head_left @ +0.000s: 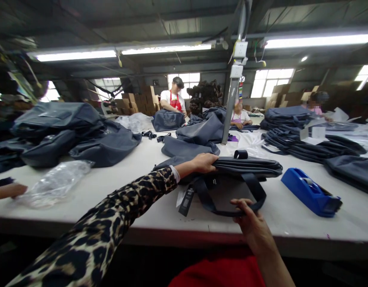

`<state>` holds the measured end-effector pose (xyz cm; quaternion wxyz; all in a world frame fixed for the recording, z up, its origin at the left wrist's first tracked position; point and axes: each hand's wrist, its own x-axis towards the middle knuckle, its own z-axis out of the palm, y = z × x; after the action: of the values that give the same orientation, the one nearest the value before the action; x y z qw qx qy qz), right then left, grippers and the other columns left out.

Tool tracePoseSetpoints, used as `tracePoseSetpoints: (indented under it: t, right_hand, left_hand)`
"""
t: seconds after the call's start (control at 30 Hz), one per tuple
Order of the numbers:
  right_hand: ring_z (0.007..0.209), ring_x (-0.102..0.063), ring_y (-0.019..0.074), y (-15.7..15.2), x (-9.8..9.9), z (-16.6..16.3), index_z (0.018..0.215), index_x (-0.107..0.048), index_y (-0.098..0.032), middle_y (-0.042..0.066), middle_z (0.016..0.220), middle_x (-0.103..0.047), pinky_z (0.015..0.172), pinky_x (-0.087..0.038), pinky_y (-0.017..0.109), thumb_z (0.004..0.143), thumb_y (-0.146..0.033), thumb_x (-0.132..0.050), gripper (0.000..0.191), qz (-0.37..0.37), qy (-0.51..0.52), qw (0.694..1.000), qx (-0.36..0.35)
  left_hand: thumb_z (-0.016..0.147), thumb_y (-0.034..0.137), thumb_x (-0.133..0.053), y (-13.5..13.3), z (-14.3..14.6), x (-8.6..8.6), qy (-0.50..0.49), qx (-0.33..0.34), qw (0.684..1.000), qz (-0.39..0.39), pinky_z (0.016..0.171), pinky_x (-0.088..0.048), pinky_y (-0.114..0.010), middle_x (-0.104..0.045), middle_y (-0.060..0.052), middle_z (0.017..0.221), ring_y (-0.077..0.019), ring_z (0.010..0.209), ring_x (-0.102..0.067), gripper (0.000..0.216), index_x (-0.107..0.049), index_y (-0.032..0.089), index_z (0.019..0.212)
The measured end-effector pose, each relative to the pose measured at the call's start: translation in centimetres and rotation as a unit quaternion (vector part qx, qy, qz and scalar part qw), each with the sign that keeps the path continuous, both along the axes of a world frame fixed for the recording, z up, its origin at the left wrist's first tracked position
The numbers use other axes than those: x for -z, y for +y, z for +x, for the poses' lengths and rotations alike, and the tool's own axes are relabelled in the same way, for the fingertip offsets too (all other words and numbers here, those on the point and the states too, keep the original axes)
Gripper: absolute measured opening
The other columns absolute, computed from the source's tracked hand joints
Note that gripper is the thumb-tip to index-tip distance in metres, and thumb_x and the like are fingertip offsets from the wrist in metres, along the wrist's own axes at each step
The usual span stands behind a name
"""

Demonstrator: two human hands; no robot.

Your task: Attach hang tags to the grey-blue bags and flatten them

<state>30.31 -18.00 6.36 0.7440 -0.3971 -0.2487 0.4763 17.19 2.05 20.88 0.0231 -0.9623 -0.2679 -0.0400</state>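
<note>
A dark blue-grey bag, folded flat, lies on the white table in front of me. My left hand, below a leopard-print sleeve, grips its upper folds, with the fingertips partly hidden. The bag's strap handle loops toward the table's front edge. At the bottom of that loop, the fingers of my right hand are closed around the strap. A black hang tag with a white label beside it hangs at the bag's left.
A blue tape dispenser stands right of the bag. Clear plastic lies left, beside another person's hand. Bags are heaped at left and stacked at right. A metal post rises behind. Several people work across the table.
</note>
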Motion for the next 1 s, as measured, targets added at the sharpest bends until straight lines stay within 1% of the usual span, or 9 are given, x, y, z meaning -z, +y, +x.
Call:
tracePoseSetpoints:
  t: [0.17, 0.3, 0.4, 0.5, 0.6, 0.73, 0.83, 0.9, 1.0]
  right_hand:
    - [0.079, -0.063, 0.0183, -4.3, -3.5, -0.2, 0.084, -0.066, -0.027, 0.003, 0.088, -0.07, 0.067, -0.056, 0.027, 0.083, -0.038, -0.07, 0.012, 0.127, -0.156, 0.979, 0.042]
    - [0.096, -0.067, 0.0264, -6.4, -4.8, 0.8, 0.087, -0.068, -0.026, 0.007, 0.103, -0.072, 0.08, -0.059, 0.037, 0.085, -0.038, -0.067, 0.012, 0.094, -0.327, 0.94, 0.001]
    - [0.116, -0.062, 0.0312, -6.2, -5.0, 2.2, 0.11, -0.069, -0.027, 0.009, 0.124, -0.068, 0.093, -0.057, 0.042, 0.086, -0.04, -0.067, 0.027, 0.061, -0.405, 0.912, 0.005]
    - [0.115, -0.063, 0.0298, -4.6, -5.7, 3.7, 0.131, -0.059, -0.03, 0.009, 0.134, -0.062, 0.095, -0.056, 0.045, 0.086, -0.044, -0.067, 0.047, 0.053, -0.452, 0.888, 0.074]
    - [0.125, -0.057, 0.0301, -2.3, -7.4, 4.6, 0.134, -0.056, -0.03, 0.007, 0.141, -0.056, 0.102, -0.051, 0.049, 0.088, -0.045, -0.065, 0.049, 0.072, -0.551, 0.822, 0.125]
    - [0.137, -0.044, 0.0306, 0.9, -9.6, 5.1, 0.136, -0.054, -0.029, 0.007, 0.15, -0.047, 0.112, -0.04, 0.053, 0.093, -0.039, -0.058, 0.045, 0.106, -0.69, 0.694, 0.175]
    - [0.131, -0.051, 0.0305, 2.3, -9.5, 5.4, 0.131, -0.057, -0.026, 0.009, 0.142, -0.055, 0.109, -0.043, 0.052, 0.095, -0.036, -0.054, 0.038, 0.106, -0.737, 0.64, 0.19]
    - [0.123, -0.058, 0.0298, 2.4, -8.6, 5.3, 0.127, -0.06, -0.025, 0.01, 0.129, -0.064, 0.105, -0.047, 0.051, 0.095, -0.036, -0.053, 0.034, 0.113, -0.741, 0.636, 0.186]
    - [0.117, -0.061, 0.0294, 1.8, -7.0, 4.9, 0.123, -0.062, -0.025, 0.01, 0.124, -0.066, 0.102, -0.049, 0.049, 0.095, -0.036, -0.052, 0.03, 0.117, -0.725, 0.649, 0.197]
  left_hand:
    - [0.081, 0.037, -0.065, -0.4, 0.1, 1.3, 0.019, 0.03, 0.999, -0.009, 0.084, -0.05, -0.03, -0.07, -0.005, 0.112, -0.0263, 0.103, -0.067, 0.029, -0.064, 0.024, 0.107]
    - [0.082, 0.038, -0.064, -1.2, 0.2, 2.7, 0.027, 0.055, 0.998, -0.014, 0.084, -0.051, -0.032, -0.071, -0.007, 0.112, -0.0272, 0.1, -0.068, 0.031, -0.063, 0.024, 0.11]
    - [0.083, 0.037, -0.06, -1.1, 0.4, 3.0, 0.018, 0.062, 0.998, -0.011, 0.085, -0.051, -0.033, -0.07, -0.008, 0.113, -0.028, 0.101, -0.067, 0.03, -0.063, 0.024, 0.111]
    - [0.082, 0.034, -0.06, -0.5, 0.6, 2.4, 0.012, 0.063, 0.998, -0.006, 0.085, -0.05, -0.034, -0.07, -0.009, 0.114, -0.0294, 0.103, -0.067, 0.03, -0.063, 0.022, 0.109]
    - [0.081, 0.034, -0.06, -0.2, 0.7, 1.8, 0.015, 0.064, 0.998, -0.007, 0.084, -0.05, -0.033, -0.07, -0.008, 0.114, -0.0286, 0.103, -0.066, 0.029, -0.063, 0.022, 0.108]
    - [0.083, 0.04, -0.062, -0.7, 0.5, 1.8, 0.019, 0.071, 0.997, -0.017, 0.082, -0.049, -0.03, -0.07, -0.006, 0.112, -0.0264, 0.102, -0.066, 0.031, -0.064, 0.024, 0.109]
    - [0.083, 0.041, -0.062, -1.1, 0.4, 2.1, 0.016, 0.069, 0.997, -0.029, 0.082, -0.049, -0.031, -0.07, -0.007, 0.112, -0.0277, 0.101, -0.066, 0.031, -0.064, 0.023, 0.108]
    - [0.084, 0.039, -0.063, -1.1, 0.3, 2.1, 0.009, 0.066, 0.997, -0.04, 0.083, -0.049, -0.032, -0.07, -0.008, 0.111, -0.0288, 0.101, -0.066, 0.03, -0.065, 0.021, 0.108]
    - [0.081, 0.034, -0.065, -0.2, 0.4, 1.2, -0.013, 0.059, 0.996, -0.059, 0.085, -0.048, -0.032, -0.069, -0.008, 0.11, -0.0286, 0.102, -0.065, 0.029, -0.066, 0.02, 0.106]
